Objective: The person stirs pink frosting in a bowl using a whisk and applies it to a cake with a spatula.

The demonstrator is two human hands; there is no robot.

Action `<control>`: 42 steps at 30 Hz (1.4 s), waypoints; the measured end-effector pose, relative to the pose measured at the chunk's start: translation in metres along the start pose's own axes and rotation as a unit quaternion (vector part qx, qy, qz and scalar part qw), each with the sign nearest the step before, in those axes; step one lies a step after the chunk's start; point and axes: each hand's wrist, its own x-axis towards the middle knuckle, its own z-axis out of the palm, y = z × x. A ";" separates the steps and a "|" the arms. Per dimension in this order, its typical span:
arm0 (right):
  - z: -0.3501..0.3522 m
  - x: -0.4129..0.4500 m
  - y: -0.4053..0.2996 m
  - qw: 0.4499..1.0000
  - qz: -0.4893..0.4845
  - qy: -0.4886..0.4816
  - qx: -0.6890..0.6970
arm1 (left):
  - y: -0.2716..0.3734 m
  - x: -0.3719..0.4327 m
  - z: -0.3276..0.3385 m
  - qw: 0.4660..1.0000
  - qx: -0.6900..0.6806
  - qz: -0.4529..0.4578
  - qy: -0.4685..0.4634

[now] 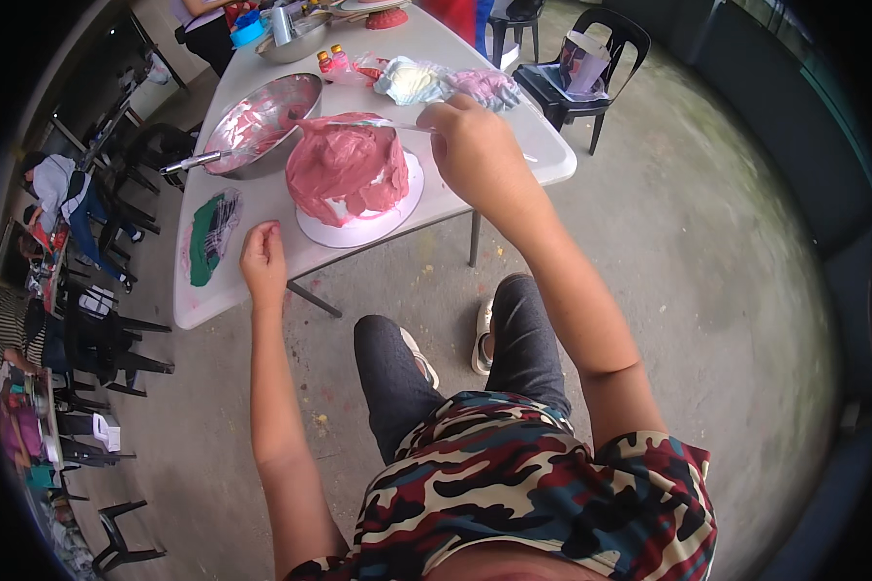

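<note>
My right hand (472, 141) is closed around the handle of an icing spatula (400, 125), whose blade lies at the top of a cake (349, 167) coated in pink frosting. White patches show low on the cake's near side. Under it is a round white cake board (360, 231) at the table's near edge. My left hand (264, 250) rests by the table edge, left of the board, fingers curled; whether it holds anything cannot be told. Left of the cake a steel mixing bowl (261, 120) smeared with pink frosting holds a whisk (196, 161), its handle over the rim.
A green and dark cloth (211, 236) lies on the white table (203, 309). Beyond the cake are crumpled cloths (414, 81), small bottles (332, 59) and another steel bowl (298, 45). A black plastic chair (581, 109) stands at the right. People are at the far end and left.
</note>
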 end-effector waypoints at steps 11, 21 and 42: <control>0.014 -0.017 0.005 0.989 0.080 -0.022 0.126 | 0.058 -0.037 0.013 0.968 0.103 0.227 -0.041; 0.021 -0.033 0.010 0.977 0.137 -0.045 0.154 | 0.056 -0.049 0.034 0.959 0.136 0.246 -0.024; 0.031 -0.057 0.004 0.867 0.310 -0.048 0.387 | 0.082 -0.064 0.050 0.954 0.155 0.257 0.001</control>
